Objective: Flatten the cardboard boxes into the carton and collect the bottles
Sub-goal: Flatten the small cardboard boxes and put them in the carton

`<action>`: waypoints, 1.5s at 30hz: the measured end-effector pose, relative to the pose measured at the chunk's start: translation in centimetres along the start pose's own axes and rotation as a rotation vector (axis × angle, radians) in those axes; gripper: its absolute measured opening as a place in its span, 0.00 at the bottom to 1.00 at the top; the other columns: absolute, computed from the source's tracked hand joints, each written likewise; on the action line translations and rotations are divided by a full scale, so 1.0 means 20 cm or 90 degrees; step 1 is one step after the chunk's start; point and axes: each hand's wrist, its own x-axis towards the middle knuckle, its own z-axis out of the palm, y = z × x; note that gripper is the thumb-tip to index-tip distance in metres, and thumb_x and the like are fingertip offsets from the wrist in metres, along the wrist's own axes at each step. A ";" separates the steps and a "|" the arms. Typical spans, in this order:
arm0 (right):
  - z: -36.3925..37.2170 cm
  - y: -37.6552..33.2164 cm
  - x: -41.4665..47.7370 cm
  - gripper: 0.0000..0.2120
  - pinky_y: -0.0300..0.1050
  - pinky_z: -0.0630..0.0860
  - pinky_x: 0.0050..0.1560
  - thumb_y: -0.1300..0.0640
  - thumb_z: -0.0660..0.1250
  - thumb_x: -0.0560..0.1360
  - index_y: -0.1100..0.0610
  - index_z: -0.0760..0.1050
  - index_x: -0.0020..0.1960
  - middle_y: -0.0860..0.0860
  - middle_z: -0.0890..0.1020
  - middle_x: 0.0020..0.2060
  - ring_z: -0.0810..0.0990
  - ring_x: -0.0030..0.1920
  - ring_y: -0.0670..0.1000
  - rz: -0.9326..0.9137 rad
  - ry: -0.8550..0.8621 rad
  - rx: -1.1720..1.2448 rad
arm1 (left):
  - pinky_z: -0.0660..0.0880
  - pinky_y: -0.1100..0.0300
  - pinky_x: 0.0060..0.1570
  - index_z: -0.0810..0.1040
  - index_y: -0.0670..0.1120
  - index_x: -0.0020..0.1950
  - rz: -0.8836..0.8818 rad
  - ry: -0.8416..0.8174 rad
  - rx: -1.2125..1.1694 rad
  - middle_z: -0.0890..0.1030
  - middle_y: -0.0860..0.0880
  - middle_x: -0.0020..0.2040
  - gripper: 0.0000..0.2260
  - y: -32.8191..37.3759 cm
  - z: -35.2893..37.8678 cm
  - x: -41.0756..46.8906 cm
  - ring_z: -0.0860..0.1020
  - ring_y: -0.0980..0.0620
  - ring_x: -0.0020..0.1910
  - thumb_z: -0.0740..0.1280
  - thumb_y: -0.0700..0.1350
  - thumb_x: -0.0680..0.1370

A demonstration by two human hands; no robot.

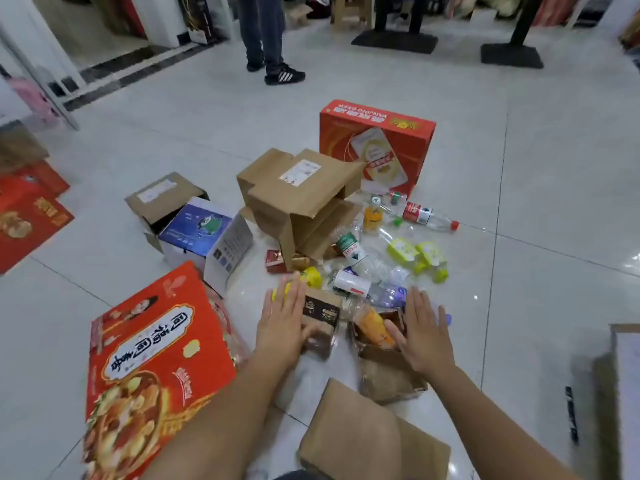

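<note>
Boxes and empty bottles lie scattered on the tiled floor. My left hand (282, 323) rests with fingers spread on a small brown box (320, 322), thumb against its near side. My right hand (424, 336) hovers open beside a torn brown box (388, 372) holding an orange packet (375, 325). Past my hands are several plastic bottles, among them a clear red-capped one (424, 216), a green-labelled one (349, 247) and an orange one (373, 216). A big brown carton (298, 199) lies open on its side. A flat cardboard piece (367, 434) lies near me.
A red noodle carton (156, 358) lies at my left, a blue-and-white box (207, 237) and a brown box (162, 195) behind it. A red beer box (377, 150) stands at the back. A person's legs (266, 39) stand beyond. Yellow-green packs (415, 254) lie right.
</note>
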 end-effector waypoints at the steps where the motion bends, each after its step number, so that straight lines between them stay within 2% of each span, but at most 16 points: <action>1: 0.11 0.04 0.02 0.53 0.53 0.45 0.75 0.27 0.22 0.66 0.58 0.50 0.78 0.51 0.53 0.77 0.53 0.77 0.51 -0.048 -0.022 -0.010 | 0.62 0.45 0.71 0.68 0.44 0.74 0.037 -0.019 0.039 0.59 0.45 0.76 0.37 -0.01 0.13 0.01 0.60 0.44 0.76 0.47 0.66 0.73; 3: 0.35 0.15 0.08 0.44 0.52 0.50 0.72 0.31 0.32 0.75 0.61 0.62 0.74 0.54 0.66 0.73 0.62 0.75 0.52 -0.104 -0.033 -0.077 | 0.50 0.43 0.74 0.51 0.46 0.79 0.088 -0.107 0.073 0.45 0.44 0.79 0.39 -0.02 0.33 0.06 0.43 0.45 0.77 0.50 0.67 0.74; 4: 0.41 0.19 0.08 0.40 0.50 0.47 0.73 0.32 0.36 0.77 0.61 0.62 0.72 0.54 0.69 0.71 0.57 0.76 0.50 -0.101 -0.069 -0.094 | 0.45 0.42 0.75 0.42 0.48 0.79 0.076 -0.178 0.065 0.38 0.44 0.78 0.40 -0.03 0.38 0.08 0.36 0.45 0.76 0.54 0.66 0.75; 6: 0.55 0.30 0.07 0.38 0.48 0.41 0.74 0.33 0.37 0.77 0.59 0.61 0.72 0.53 0.70 0.70 0.42 0.77 0.45 -0.129 -0.105 -0.135 | 0.46 0.41 0.74 0.36 0.51 0.78 0.032 -0.206 0.039 0.33 0.45 0.77 0.44 -0.02 0.46 0.11 0.34 0.44 0.77 0.64 0.59 0.76; 9: 0.57 0.39 0.01 0.39 0.49 0.43 0.74 0.30 0.39 0.76 0.58 0.59 0.73 0.52 0.70 0.71 0.39 0.77 0.45 -0.142 -0.125 -0.155 | 0.62 0.45 0.70 0.41 0.51 0.79 0.010 -0.148 0.069 0.46 0.39 0.78 0.43 0.02 0.46 0.16 0.49 0.39 0.77 0.67 0.40 0.74; 12: 0.58 0.40 -0.05 0.42 0.48 0.45 0.73 0.28 0.40 0.74 0.59 0.61 0.71 0.53 0.73 0.69 0.58 0.74 0.51 -0.132 -0.222 -0.131 | 0.67 0.49 0.61 0.48 0.51 0.79 0.025 -0.078 0.111 0.61 0.40 0.72 0.42 0.05 0.46 0.19 0.62 0.39 0.71 0.68 0.41 0.70; 14: 0.60 0.40 -0.06 0.44 0.46 0.46 0.73 0.26 0.43 0.71 0.60 0.63 0.70 0.54 0.77 0.65 0.66 0.68 0.51 -0.161 -0.243 -0.145 | 0.67 0.50 0.60 0.48 0.50 0.78 0.030 -0.081 0.139 0.61 0.42 0.71 0.43 0.06 0.46 0.21 0.61 0.41 0.70 0.69 0.43 0.69; 17: 0.64 0.42 0.00 0.48 0.46 0.49 0.72 0.26 0.51 0.62 0.60 0.64 0.69 0.54 0.79 0.62 0.72 0.64 0.52 -0.242 -0.153 -0.234 | 0.65 0.49 0.64 0.48 0.48 0.78 0.024 -0.098 0.126 0.59 0.41 0.72 0.44 0.05 0.45 0.26 0.59 0.41 0.71 0.70 0.43 0.69; 20: 0.66 0.37 0.01 0.45 0.46 0.70 0.63 0.29 0.69 0.55 0.58 0.76 0.64 0.53 0.82 0.57 0.80 0.56 0.53 -0.298 -0.106 -0.251 | 0.56 0.42 0.73 0.46 0.47 0.78 -0.006 -0.159 0.064 0.49 0.39 0.76 0.45 0.07 0.45 0.25 0.49 0.38 0.76 0.72 0.44 0.69; 22: 0.67 0.31 -0.02 0.37 0.46 0.76 0.57 0.40 0.77 0.57 0.54 0.77 0.62 0.51 0.80 0.57 0.80 0.56 0.52 -0.341 -0.127 -0.266 | 0.55 0.42 0.74 0.43 0.48 0.78 -0.044 -0.202 -0.021 0.41 0.42 0.78 0.46 0.09 0.46 0.23 0.41 0.39 0.77 0.71 0.43 0.70; 26: 0.72 0.31 -0.02 0.26 0.45 0.66 0.63 0.59 0.65 0.74 0.49 0.64 0.70 0.48 0.71 0.66 0.69 0.67 0.52 -0.283 -0.252 -0.272 | 0.64 0.45 0.71 0.44 0.49 0.78 -0.086 -0.256 -0.168 0.49 0.45 0.76 0.50 0.07 0.44 0.26 0.42 0.41 0.76 0.74 0.44 0.67; 31: 0.74 0.27 -0.02 0.18 0.45 0.73 0.57 0.63 0.55 0.78 0.51 0.73 0.64 0.52 0.79 0.60 0.77 0.60 0.55 -0.160 -0.281 -0.251 | 0.67 0.51 0.64 0.59 0.46 0.72 -0.172 -0.265 -0.211 0.62 0.43 0.65 0.45 0.05 0.38 0.28 0.57 0.42 0.67 0.78 0.52 0.61; 36: 0.69 0.25 -0.03 0.12 0.43 0.71 0.46 0.49 0.60 0.76 0.52 0.77 0.53 0.51 0.82 0.52 0.79 0.55 0.54 -0.116 -0.208 -0.127 | 0.66 0.56 0.60 0.64 0.43 0.68 -0.381 -0.256 -0.357 0.66 0.41 0.64 0.40 -0.02 0.36 0.26 0.62 0.42 0.65 0.77 0.54 0.63; 40: 0.60 0.18 -0.02 0.22 0.43 0.69 0.40 0.33 0.60 0.72 0.51 0.77 0.46 0.49 0.84 0.45 0.81 0.49 0.52 -0.110 -0.061 -0.072 | 0.74 0.50 0.59 0.67 0.43 0.69 -0.593 -0.267 -0.725 0.72 0.43 0.64 0.54 -0.08 0.41 0.28 0.72 0.42 0.63 0.83 0.57 0.47; 42: 0.54 0.12 -0.02 0.23 0.43 0.70 0.39 0.29 0.61 0.69 0.50 0.73 0.39 0.49 0.84 0.41 0.82 0.45 0.52 -0.071 0.008 -0.008 | 0.78 0.49 0.52 0.69 0.41 0.68 -0.640 -0.257 -0.852 0.76 0.42 0.62 0.43 -0.09 0.44 0.27 0.76 0.41 0.60 0.82 0.49 0.57; 45: 0.45 0.05 -0.01 0.24 0.44 0.74 0.42 0.29 0.64 0.66 0.50 0.74 0.38 0.50 0.83 0.38 0.82 0.43 0.52 0.033 0.096 0.154 | 0.79 0.50 0.41 0.69 0.42 0.69 -0.660 -0.283 -0.904 0.77 0.41 0.62 0.39 -0.07 0.41 0.24 0.78 0.41 0.57 0.81 0.48 0.61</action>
